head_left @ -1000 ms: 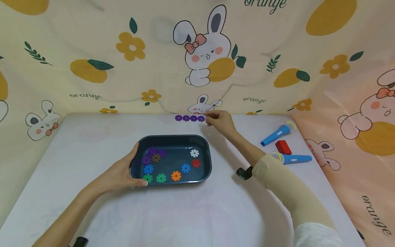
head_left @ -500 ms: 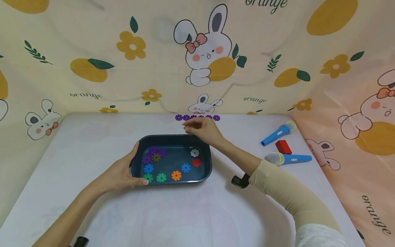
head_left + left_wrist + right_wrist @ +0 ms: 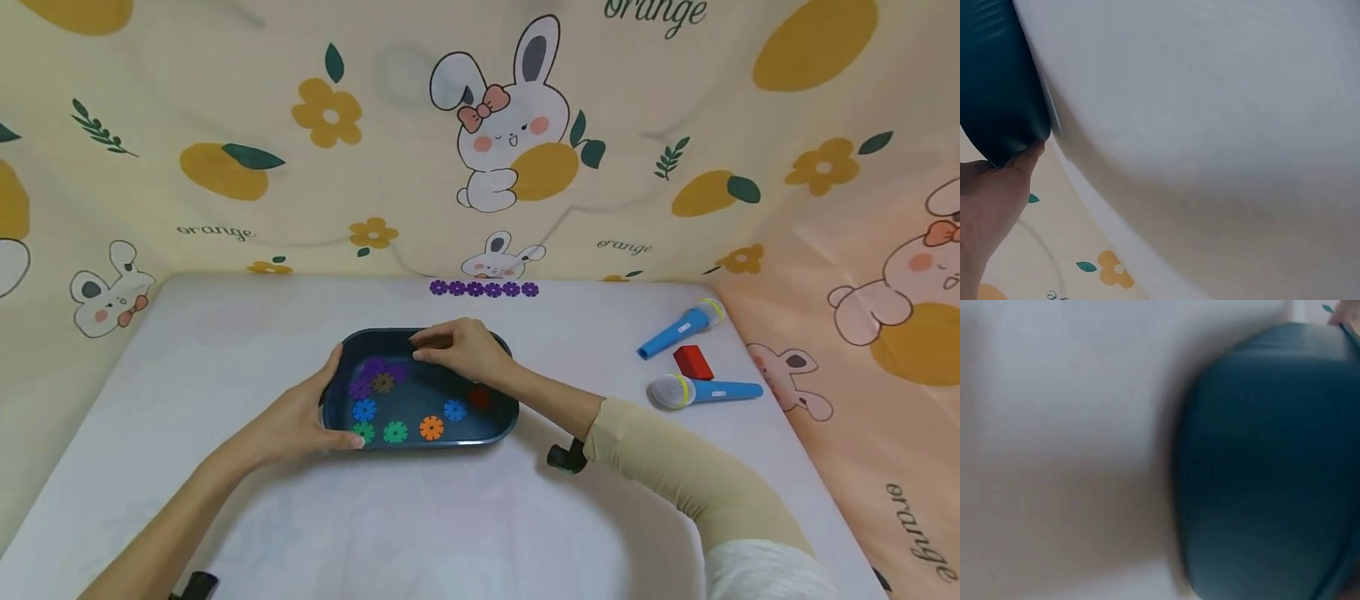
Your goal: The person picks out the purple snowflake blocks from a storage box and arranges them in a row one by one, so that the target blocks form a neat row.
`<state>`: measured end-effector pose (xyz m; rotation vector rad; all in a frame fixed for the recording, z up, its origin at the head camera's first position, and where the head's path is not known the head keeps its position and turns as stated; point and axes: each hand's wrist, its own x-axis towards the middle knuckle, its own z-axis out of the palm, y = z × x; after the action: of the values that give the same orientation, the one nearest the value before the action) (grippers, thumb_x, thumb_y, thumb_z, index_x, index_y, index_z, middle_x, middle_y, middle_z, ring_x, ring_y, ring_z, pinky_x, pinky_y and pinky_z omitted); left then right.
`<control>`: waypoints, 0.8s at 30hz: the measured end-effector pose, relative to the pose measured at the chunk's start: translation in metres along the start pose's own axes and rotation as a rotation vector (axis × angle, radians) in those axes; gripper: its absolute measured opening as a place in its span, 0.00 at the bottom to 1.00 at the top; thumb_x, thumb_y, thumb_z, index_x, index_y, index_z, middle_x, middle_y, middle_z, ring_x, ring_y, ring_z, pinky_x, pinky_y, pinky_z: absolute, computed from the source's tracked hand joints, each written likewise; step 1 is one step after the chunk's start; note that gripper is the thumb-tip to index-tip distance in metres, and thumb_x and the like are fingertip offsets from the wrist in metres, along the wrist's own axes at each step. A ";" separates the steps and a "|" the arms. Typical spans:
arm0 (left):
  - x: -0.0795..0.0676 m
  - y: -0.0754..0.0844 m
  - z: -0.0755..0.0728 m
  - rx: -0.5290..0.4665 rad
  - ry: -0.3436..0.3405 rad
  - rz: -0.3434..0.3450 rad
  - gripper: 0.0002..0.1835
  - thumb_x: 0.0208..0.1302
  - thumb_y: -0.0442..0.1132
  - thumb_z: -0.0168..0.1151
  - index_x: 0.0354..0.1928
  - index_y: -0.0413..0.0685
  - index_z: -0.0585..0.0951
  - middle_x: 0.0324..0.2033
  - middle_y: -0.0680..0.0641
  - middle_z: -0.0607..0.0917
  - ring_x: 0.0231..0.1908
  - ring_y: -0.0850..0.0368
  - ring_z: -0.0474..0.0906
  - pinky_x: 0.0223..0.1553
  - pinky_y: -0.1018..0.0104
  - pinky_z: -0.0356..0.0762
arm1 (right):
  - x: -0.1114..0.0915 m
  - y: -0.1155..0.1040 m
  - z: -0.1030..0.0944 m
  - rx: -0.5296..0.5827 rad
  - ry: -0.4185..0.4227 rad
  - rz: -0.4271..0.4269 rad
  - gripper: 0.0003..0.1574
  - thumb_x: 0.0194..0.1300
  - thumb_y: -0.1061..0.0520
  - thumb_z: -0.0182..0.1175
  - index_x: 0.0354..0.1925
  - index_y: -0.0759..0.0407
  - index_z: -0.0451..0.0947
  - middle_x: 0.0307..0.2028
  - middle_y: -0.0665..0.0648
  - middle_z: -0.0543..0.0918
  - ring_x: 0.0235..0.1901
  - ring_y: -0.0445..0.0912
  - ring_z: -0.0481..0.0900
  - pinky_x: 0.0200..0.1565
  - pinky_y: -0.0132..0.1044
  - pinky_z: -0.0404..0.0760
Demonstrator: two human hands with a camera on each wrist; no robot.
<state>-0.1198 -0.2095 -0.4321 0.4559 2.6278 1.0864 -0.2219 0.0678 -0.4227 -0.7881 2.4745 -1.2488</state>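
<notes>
Gripping tray (image 3: 412, 400) by one end with left hand (image 3: 306, 410), hovering with right hand (image 3: 468, 348) — holding thumb and fingers slightly apart — near purple discs (image 3: 372, 367) lying inside, seeming light, stiff, best pinched by rims.

Purple discs (image 3: 476, 289) are lining the far edge of the white table (image 3: 435, 525), multicoloured discs (image 3: 392, 432) are dotting a dark-blue tray (image 3: 416, 402), blue microphones (image 3: 729, 391) are flanking a red block (image 3: 693, 363), and rabbits (image 3: 515, 129) are patterning cream cloth (image 3: 405, 175).

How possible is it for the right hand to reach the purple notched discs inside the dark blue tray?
Probably yes: the right hand looks near the purple discs, nothing visible between, though a brown notched disc seems to overlap them.
</notes>
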 end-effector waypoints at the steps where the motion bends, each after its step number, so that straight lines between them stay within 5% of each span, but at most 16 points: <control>1: 0.001 0.000 0.000 -0.004 -0.006 0.004 0.74 0.46 0.59 0.79 0.78 0.42 0.34 0.74 0.29 0.50 0.71 0.28 0.52 0.65 0.33 0.58 | 0.000 0.000 0.003 -0.011 -0.011 0.005 0.19 0.65 0.53 0.68 0.53 0.59 0.85 0.45 0.52 0.88 0.41 0.38 0.85 0.43 0.28 0.82; 6: 0.001 0.001 0.002 -0.023 -0.027 0.007 0.73 0.47 0.58 0.79 0.78 0.41 0.33 0.74 0.28 0.49 0.71 0.27 0.52 0.65 0.33 0.58 | 0.000 0.000 0.019 -0.058 -0.050 0.009 0.23 0.64 0.58 0.68 0.57 0.60 0.82 0.52 0.55 0.86 0.46 0.42 0.85 0.46 0.27 0.81; 12: 0.001 0.000 0.001 -0.029 -0.021 0.019 0.73 0.48 0.57 0.79 0.78 0.40 0.34 0.75 0.29 0.47 0.71 0.27 0.51 0.66 0.33 0.57 | 0.008 0.002 0.035 -0.134 -0.064 -0.001 0.23 0.60 0.60 0.71 0.55 0.61 0.83 0.45 0.56 0.88 0.41 0.40 0.85 0.41 0.24 0.80; 24: 0.001 -0.001 0.000 -0.029 -0.014 0.019 0.73 0.48 0.58 0.78 0.78 0.43 0.33 0.74 0.28 0.49 0.70 0.26 0.52 0.65 0.31 0.57 | 0.008 0.003 0.052 -0.214 0.017 -0.052 0.22 0.56 0.58 0.75 0.49 0.61 0.84 0.45 0.54 0.86 0.37 0.38 0.82 0.37 0.21 0.78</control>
<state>-0.1203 -0.2096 -0.4330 0.4810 2.5969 1.1217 -0.2064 0.0304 -0.4562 -0.9018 2.6481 -1.0220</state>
